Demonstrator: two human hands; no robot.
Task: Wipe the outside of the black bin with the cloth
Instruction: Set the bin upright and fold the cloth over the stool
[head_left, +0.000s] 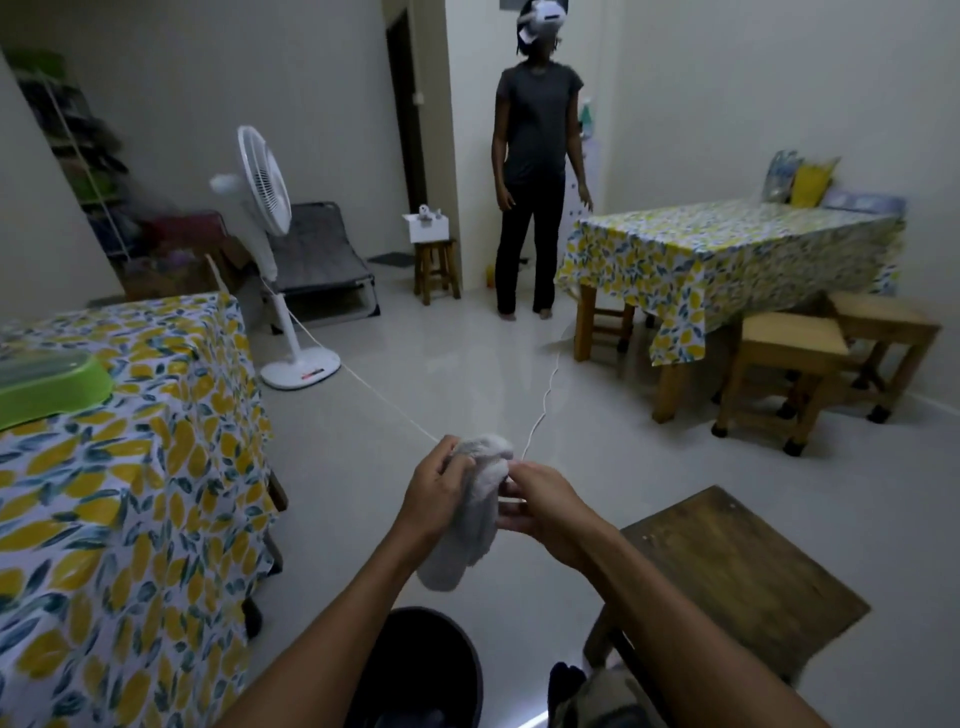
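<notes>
A white cloth (470, 525) hangs bunched in front of me, held by both hands above the floor. My left hand (434, 493) grips its upper left side and my right hand (540, 506) pinches its right edge. The black bin (431, 670) stands on the floor at the bottom of the view, below my forearms, with its round open top showing. My arms hide part of its rim. The cloth is above the bin and apart from it.
A table with a lemon-print cloth (130, 467) and a green tub (47, 382) stands at left. A dark wooden stool (737, 577) is at right. A standing fan (270, 244) with its cord (384, 400), another covered table (727, 249), stools and a person (535, 171) are farther off.
</notes>
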